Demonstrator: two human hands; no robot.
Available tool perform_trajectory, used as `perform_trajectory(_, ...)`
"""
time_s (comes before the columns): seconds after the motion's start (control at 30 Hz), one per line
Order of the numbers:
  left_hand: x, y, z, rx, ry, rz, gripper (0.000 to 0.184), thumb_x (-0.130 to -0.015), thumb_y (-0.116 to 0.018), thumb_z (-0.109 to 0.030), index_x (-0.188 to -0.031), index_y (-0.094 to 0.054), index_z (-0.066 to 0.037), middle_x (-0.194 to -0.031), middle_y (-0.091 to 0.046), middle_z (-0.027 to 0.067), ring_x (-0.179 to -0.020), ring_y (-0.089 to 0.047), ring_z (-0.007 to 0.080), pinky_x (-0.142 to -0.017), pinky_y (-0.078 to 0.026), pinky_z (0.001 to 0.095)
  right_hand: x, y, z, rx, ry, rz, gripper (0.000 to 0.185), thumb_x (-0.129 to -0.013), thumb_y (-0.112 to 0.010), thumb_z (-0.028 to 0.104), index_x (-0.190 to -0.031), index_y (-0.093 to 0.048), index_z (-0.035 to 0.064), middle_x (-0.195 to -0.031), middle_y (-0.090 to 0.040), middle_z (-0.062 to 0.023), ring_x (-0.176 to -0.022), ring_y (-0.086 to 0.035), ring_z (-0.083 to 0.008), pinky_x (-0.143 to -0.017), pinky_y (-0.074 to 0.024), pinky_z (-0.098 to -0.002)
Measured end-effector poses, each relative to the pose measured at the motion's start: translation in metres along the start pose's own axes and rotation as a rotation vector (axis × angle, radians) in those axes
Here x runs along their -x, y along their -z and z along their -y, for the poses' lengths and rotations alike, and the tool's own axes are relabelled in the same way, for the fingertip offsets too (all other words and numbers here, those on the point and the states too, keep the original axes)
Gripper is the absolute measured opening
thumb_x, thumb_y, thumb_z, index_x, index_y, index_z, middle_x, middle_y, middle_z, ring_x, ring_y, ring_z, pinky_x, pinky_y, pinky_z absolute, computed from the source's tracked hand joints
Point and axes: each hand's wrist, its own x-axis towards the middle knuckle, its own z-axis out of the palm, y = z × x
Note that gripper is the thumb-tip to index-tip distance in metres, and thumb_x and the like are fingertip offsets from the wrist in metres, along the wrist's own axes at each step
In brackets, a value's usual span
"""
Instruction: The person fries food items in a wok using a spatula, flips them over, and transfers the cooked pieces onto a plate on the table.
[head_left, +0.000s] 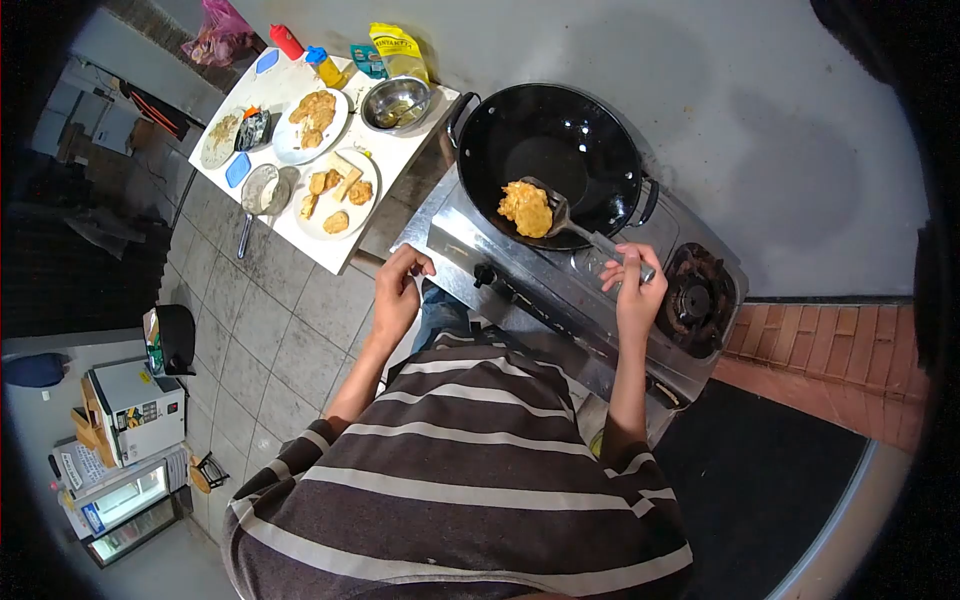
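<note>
My right hand (641, 283) grips the handle of a spatula (597, 241) over the stove. On its blade, above the near rim of the wok, rests a golden fried piece of food (526, 208). The black two-handled wok (549, 125) sits on the far burner, its dark inside shining. My left hand (399, 292) hovers by the stove's left edge with its fingers curled in and nothing visible in them. The nearest thing to it is the steel stove (480, 235) with its black knob.
A white table (285, 238) at the left bears a plate of fried pieces (311, 229), a plate of pale battered food (287, 148), a steel bowl (370, 118), a strainer (262, 192) and sauce bottles (322, 66). A bare second burner (693, 298) lies right of the wok.
</note>
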Motion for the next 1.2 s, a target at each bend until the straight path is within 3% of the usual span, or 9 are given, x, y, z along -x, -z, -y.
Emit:
perform_trajectory(0.1,0.003,-0.002,-0.001,0.104,0.089,-0.006,0.028,-0.062,-0.032,0.014,-0.074,-0.056,0.002,-0.065,-0.051,0.0071,-0.061,-0.048,0.0147,-0.058,-0.038,0.0262,0.002,0.006,-0.001,0.039,0.031,0.032,0.021,-0.097,-0.05,0.014,-0.092,-0.06,-0.0034,-0.073,-0.061,-0.0086,-0.059,-0.058,-0.0102,-0.051,-0.0455,-0.0232)
perform_trajectory(0.17,0.005,-0.001,-0.004,0.205,0.245,0.104,0.031,-0.062,-0.031,0.015,-0.074,-0.057,0.002,-0.055,-0.047,0.0042,-0.051,-0.043,0.01,-0.049,-0.035,0.0246,0.005,0.009,-0.006,0.047,0.049,0.039,0.023,-0.098,-0.05,0.017,-0.093,-0.059,-0.0038,-0.074,-0.061,-0.0101,-0.059,-0.058,-0.0113,-0.052,-0.0457,-0.0233)
perform_trajectory(0.27,0.006,-0.002,-0.004,0.22,0.225,0.14,0.032,-0.062,-0.03,0.014,-0.073,-0.058,0.002,-0.052,-0.046,0.0019,-0.049,-0.041,0.0078,-0.047,-0.032,0.0242,0.011,0.011,-0.014,0.035,0.056,0.038,0.026,-0.099,-0.05,0.019,-0.093,-0.058,-0.0044,-0.076,-0.061,-0.0116,-0.06,-0.059,-0.0126,-0.054,-0.0462,-0.0235)
perform_trajectory(0.43,0.006,-0.005,-0.005,0.204,0.211,0.149,0.032,-0.062,-0.03,0.014,-0.074,-0.058,0.002,-0.053,-0.043,0.0005,-0.05,-0.039,0.0071,-0.047,-0.03,0.0242,0.023,0.006,-0.019,0.02,0.054,0.057,0.025,-0.098,-0.05,0.018,-0.093,-0.058,-0.0047,-0.078,-0.06,-0.0116,-0.063,-0.059,-0.0134,-0.057,-0.0471,-0.0246)
perform_trajectory(0.5,0.005,-0.003,-0.008,0.192,0.21,0.154,0.032,-0.062,-0.03,0.014,-0.074,-0.058,0.002,-0.054,-0.042,0.0001,-0.05,-0.038,0.0069,-0.047,-0.029,0.0243,0.025,0.004,-0.019,0.055,0.074,0.072,0.018,-0.095,-0.05,0.01,-0.092,-0.06,-0.0042,-0.079,-0.06,-0.008,-0.064,-0.059,-0.0121,-0.059,-0.0476,-0.0246)
perform_trajectory(1.2,0.01,0.005,-0.022,0.214,0.231,0.155,0.032,-0.063,-0.032,0.013,-0.076,-0.058,0.002,-0.055,-0.044,0.0033,-0.054,-0.041,0.0102,-0.051,-0.034,0.0257,0.023,0.005,-0.011,0.074,0.122,0.05,0.017,-0.095,-0.052,0.009,-0.09,-0.061,-0.0045,-0.082,-0.062,-0.0077,-0.061,-0.058,-0.0115,-0.055,-0.046,-0.0234)
